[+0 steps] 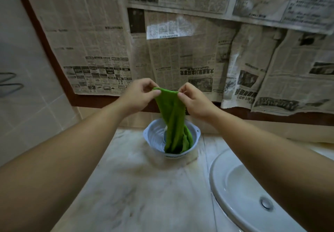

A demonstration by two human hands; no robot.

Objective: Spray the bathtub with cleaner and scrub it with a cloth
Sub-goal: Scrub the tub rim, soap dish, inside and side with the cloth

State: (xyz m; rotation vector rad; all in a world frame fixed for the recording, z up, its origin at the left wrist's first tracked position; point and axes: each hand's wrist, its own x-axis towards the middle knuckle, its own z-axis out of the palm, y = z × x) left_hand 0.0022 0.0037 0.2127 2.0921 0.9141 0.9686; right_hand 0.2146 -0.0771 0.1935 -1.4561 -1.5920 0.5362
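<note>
Green cloth (pixel 171 116), hanging, twisted

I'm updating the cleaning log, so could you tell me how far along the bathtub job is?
Early stage. Done: nothing that shows; no cleaner bottle or spray is in view. In hand: the left hand and right hand pinch the top edge of the green cloth, its lower end hanging into the white basket on the ledge. Left: spraying and scrubbing the bathtub.
</note>
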